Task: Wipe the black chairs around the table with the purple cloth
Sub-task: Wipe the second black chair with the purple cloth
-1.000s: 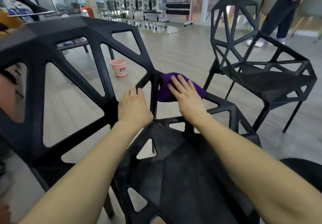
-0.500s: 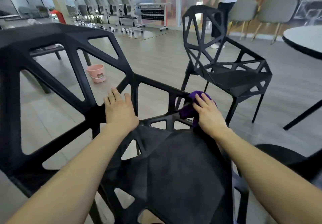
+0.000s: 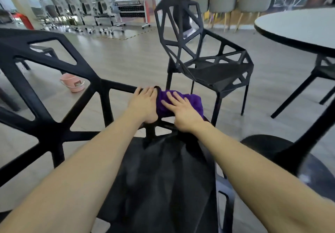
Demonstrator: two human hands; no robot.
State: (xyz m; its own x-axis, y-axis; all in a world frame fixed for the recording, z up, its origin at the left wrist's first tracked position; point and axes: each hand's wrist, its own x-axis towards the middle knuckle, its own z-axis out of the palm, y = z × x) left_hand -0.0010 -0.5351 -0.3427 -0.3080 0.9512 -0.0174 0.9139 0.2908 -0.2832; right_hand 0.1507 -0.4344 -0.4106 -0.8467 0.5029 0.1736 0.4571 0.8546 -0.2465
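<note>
— Purple cloth: where?
— Draped over near chair armrest, pressed under flat-fingered right hand; left hand laid flat beside.
— Step?
— Looked mid-wipe; called next for sliding along rail.

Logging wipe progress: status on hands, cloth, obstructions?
Left hand flat on rail of near black chair. Right hand presses purple cloth onto same rail. Left hand abuts cloth, nothing else close.

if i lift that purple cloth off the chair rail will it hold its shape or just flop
Probably floppy: the purple cloth lies bunched and draped over the near black chair's rail, flattened under the right hand. Its plush-looking surface suggests it is light for its size, and that it would drag rather than slide on the rail.
</note>
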